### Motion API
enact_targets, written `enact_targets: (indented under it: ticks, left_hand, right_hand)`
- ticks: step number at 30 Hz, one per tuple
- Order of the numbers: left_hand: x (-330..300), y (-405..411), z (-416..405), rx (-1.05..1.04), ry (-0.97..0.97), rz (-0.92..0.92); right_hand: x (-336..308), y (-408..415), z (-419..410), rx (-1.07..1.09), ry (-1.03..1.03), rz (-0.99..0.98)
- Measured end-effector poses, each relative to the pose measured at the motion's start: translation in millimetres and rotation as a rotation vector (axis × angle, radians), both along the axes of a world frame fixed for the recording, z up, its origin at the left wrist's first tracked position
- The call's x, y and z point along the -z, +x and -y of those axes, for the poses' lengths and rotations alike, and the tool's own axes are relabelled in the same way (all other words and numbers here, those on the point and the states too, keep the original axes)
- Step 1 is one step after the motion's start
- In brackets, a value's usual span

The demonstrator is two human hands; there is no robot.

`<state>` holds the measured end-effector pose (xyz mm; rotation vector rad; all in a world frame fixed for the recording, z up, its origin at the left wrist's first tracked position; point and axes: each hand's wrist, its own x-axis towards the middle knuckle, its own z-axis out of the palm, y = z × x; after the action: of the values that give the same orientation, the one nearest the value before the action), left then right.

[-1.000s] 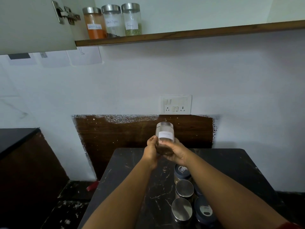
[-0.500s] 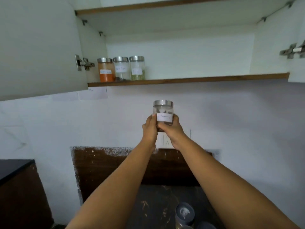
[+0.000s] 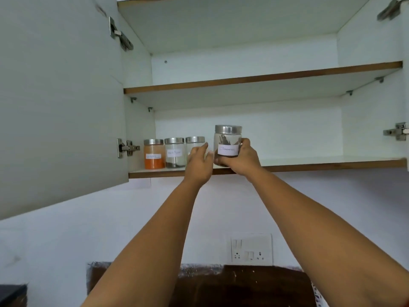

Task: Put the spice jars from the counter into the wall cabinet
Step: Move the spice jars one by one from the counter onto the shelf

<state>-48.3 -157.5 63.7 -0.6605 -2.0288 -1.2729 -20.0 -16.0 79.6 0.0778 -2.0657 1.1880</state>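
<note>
My right hand (image 3: pixel 242 160) grips a glass cinnamon jar (image 3: pixel 228 142) with a steel lid and white label, held at the front edge of the wall cabinet's lower shelf (image 3: pixel 321 165). My left hand (image 3: pixel 198 162) is just left of the jar, fingers spread, not clearly touching it. On the shelf at the left stand three jars in a row: an orange-powder jar (image 3: pixel 154 154), a dark-spice jar (image 3: pixel 174 152) and a third jar (image 3: pixel 194 144) partly hidden behind my left hand.
The cabinet's left door (image 3: pixel 59 103) hangs open toward me. An upper shelf (image 3: pixel 265 77) spans the cabinet. A hinge (image 3: pixel 397 131) juts from the right wall. A wall socket (image 3: pixel 251 249) sits below, above a dark brown backsplash (image 3: pixel 243 284).
Both hands lifted the cinnamon jar from above the counter up to the cabinet's lower shelf. My left hand has come off the jar. The view tilted up, so the counter jars left sight.
</note>
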Motion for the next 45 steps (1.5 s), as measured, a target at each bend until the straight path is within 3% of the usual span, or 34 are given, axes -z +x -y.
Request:
enact_targets:
  ticks: [4, 6, 13, 21, 30, 41, 45]
  left_hand:
    - [8.2, -47.6, 29.5, -0.418, -0.283, -0.123]
    - [14.0, -67.5, 45.3, -0.526, -0.432, -0.127]
    - [4.3, -100.5, 67.1, -0.327, -0.686, 0.113]
    - [-1.6, -106.7, 65.4, -0.278, -0.7, 0.201]
    - [-1.9, -103.9, 65.0, -0.286, -0.706, 0.219]
    - [-2.1, -101.3, 64.2, -0.304, -0.692, 0.227]
    - [-2.1, -99.8, 64.3, -0.313, -0.678, 0.221]
  right_hand:
    - [-5.2, -35.8, 1.6, 0.195, 0.194, 0.16]
    - [-9.6, -53.2, 2.3, 0.217, 0.211, 0.224]
    - [-34.6, -102.3, -8.5, 0.149, 0.202, 0.51]
    - [-38.6, -137.2, -12.8, 0.098, 0.29, 0.589]
    - [-29.4, -151.4, -19.1, 0.008, 0.156, 0.495]
    - [-30.6, -136.2, -11.4, 0.099, 0.132, 0.505]
    - [-24.1, -124.6, -3.8, 0.216, 0.262, 0.517]
